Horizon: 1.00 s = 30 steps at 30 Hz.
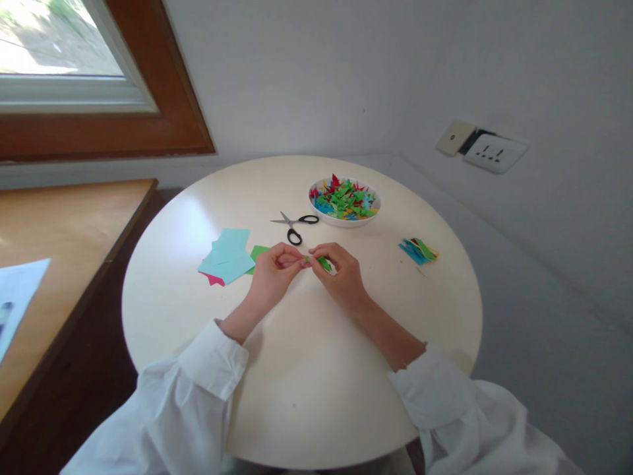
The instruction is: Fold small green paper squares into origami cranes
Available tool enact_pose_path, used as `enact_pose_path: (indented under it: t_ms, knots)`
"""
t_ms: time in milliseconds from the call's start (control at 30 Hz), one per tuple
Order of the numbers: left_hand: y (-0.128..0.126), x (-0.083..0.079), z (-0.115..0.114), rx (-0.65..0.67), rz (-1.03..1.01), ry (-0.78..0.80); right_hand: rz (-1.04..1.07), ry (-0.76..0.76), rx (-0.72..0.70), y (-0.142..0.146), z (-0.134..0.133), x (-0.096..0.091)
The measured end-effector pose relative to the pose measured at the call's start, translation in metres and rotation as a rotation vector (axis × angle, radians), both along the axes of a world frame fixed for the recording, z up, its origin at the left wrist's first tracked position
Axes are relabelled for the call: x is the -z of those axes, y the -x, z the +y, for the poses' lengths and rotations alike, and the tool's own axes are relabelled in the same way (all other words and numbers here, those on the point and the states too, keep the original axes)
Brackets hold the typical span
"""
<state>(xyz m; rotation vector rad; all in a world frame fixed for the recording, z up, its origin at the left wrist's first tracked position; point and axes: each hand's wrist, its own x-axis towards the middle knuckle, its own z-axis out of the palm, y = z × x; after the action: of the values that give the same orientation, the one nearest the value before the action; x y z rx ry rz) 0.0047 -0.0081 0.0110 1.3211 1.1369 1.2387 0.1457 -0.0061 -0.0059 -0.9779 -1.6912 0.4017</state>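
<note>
A small folded piece of green paper (324, 263) is pinched between my two hands over the middle of the round table. My left hand (277, 269) grips its left end with thumb and fingertips. On the other side my right hand (341, 272) is closed on it, and the fingers hide much of its shape. Just left of my left hand lies a green paper sheet (259, 253). Beside that, light blue paper squares (228, 254) overlap a pink sheet (212, 279). Black-handled scissors (293, 224) rest with blades apart beyond my hands.
A white bowl (346, 223) full of colourful folded paper pieces stands toward the back of the white table (316, 409). Folded paper strips (419, 251) lie in a small pile at right. A wooden desk (74, 218) is at left, and wall sockets (494, 153) are at right.
</note>
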Motion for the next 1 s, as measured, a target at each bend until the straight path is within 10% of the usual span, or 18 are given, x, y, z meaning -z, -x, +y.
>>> enact_pose_path:
  t_ms: [1000]
  knots:
    - [-0.0015,0.0012,-0.0016,-0.005,-0.132,0.073,0.065,0.124,-0.044,0.0013,0.0008,0.0029]
